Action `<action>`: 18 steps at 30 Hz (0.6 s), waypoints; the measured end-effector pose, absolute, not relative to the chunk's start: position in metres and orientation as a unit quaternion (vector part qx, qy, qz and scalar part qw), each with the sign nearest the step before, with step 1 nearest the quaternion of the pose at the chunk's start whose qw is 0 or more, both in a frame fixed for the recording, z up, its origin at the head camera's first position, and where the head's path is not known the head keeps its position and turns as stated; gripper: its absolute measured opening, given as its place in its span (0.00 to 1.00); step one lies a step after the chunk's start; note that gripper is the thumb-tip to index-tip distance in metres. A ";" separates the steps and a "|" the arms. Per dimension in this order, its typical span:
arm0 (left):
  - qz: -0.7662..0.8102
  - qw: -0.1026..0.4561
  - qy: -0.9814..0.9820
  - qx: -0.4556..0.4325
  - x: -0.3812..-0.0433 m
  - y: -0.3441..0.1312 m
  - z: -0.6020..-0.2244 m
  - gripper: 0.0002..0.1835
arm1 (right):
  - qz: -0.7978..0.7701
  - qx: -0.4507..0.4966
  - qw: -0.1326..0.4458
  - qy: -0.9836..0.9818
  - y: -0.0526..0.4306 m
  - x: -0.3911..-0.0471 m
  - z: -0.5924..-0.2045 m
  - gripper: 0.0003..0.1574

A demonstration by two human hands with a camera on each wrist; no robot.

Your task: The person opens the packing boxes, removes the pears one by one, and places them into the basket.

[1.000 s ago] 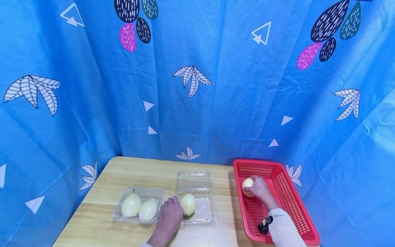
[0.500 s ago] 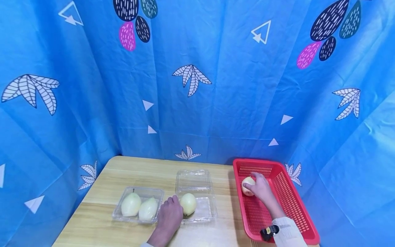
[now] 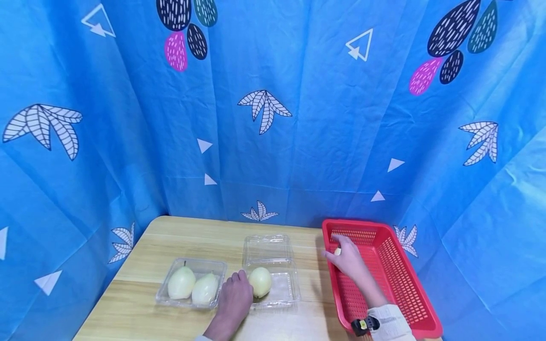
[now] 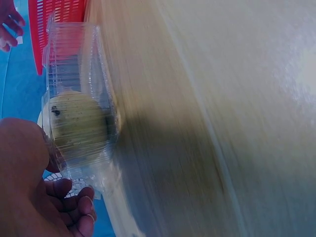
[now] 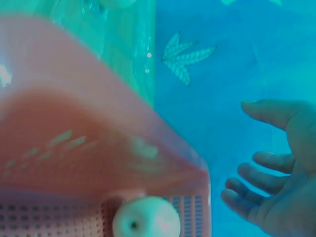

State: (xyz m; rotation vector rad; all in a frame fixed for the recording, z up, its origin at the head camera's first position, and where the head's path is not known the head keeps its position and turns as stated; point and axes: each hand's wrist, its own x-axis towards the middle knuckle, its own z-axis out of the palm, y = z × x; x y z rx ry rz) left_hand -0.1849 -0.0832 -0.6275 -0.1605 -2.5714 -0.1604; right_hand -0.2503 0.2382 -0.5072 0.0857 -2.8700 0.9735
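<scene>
My left hand (image 3: 236,296) pinches the near left side of an opened clear plastic clamshell box (image 3: 283,286). A pale yellow pear (image 3: 260,282) sits in that box right beside the fingers, and it shows through the clear wall in the left wrist view. Over the left rim of a red plastic basket (image 3: 415,303), my right hand (image 3: 350,258) is held with fingers spread and holds nothing. Below it a single pear (image 5: 146,219) lies in a corner of the basket, mostly hidden by the hand in the head view.
Left of my left hand stands another clear box (image 3: 164,296) with two pears (image 3: 181,282) in it. The opened box's lid (image 3: 268,248) lies back on the wooden table (image 3: 204,232). A blue patterned curtain (image 3: 273,156) encloses the table's back and sides.
My right hand has let go of the pear in the basket, spread its fingers and moved left toward the rim. The pear stays in the basket. My left hand has not moved.
</scene>
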 end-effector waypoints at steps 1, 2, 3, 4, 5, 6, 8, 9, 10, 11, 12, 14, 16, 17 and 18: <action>-0.058 0.277 -0.957 -0.060 -0.185 -0.083 -0.628 0.14 | 0.321 0.031 0.055 -0.945 0.235 -0.250 -0.506 0.43; -0.055 0.277 -0.957 -0.060 -0.185 -0.084 -0.628 0.14 | 0.323 0.033 0.054 -0.944 0.233 -0.249 -0.505 0.43; -0.053 0.277 -0.957 -0.061 -0.186 -0.084 -0.628 0.14 | 0.323 0.034 0.053 -0.944 0.230 -0.248 -0.505 0.44; -0.050 0.277 -0.958 -0.061 -0.186 -0.084 -0.629 0.14 | 0.323 0.035 0.052 -0.944 0.227 -0.248 -0.504 0.44; -0.049 0.275 -0.958 -0.061 -0.186 -0.084 -0.629 0.14 | 0.322 0.038 0.054 -0.944 0.225 -0.248 -0.504 0.44; -0.048 0.273 -0.959 -0.061 -0.187 -0.084 -0.630 0.14 | 0.324 0.039 0.053 -0.944 0.222 -0.247 -0.504 0.44; -0.049 0.267 -0.961 -0.059 -0.187 -0.085 -0.630 0.14 | 0.329 0.043 0.053 -0.942 0.216 -0.246 -0.504 0.44; -0.050 0.264 -0.961 -0.059 -0.187 -0.085 -0.630 0.14 | 0.332 0.046 0.053 -0.941 0.214 -0.245 -0.505 0.44; -0.052 0.262 -0.962 -0.058 -0.187 -0.085 -0.630 0.13 | 0.335 0.050 0.054 -0.939 0.211 -0.245 -0.506 0.44; -0.054 0.259 -0.963 -0.057 -0.187 -0.085 -0.630 0.13 | 0.339 0.052 0.052 -0.938 0.209 -0.244 -0.506 0.45; -0.054 0.258 -0.963 -0.057 -0.187 -0.084 -0.630 0.13 | 0.343 0.054 0.051 -0.936 0.206 -0.243 -0.507 0.45; -0.052 0.259 -0.963 -0.058 -0.187 -0.084 -0.629 0.13 | 0.348 0.061 0.051 -0.934 0.201 -0.242 -0.510 0.45; -0.052 0.260 -0.962 -0.058 -0.186 -0.083 -0.629 0.13 | 0.351 0.069 0.053 -0.932 0.195 -0.241 -0.513 0.46; -0.052 0.260 -0.962 -0.058 -0.186 -0.083 -0.629 0.13 | 0.354 0.071 0.054 -0.931 0.192 -0.240 -0.514 0.46; -0.052 0.259 -0.963 -0.058 -0.186 -0.083 -0.628 0.14 | 0.357 0.074 0.055 -0.930 0.189 -0.239 -0.515 0.46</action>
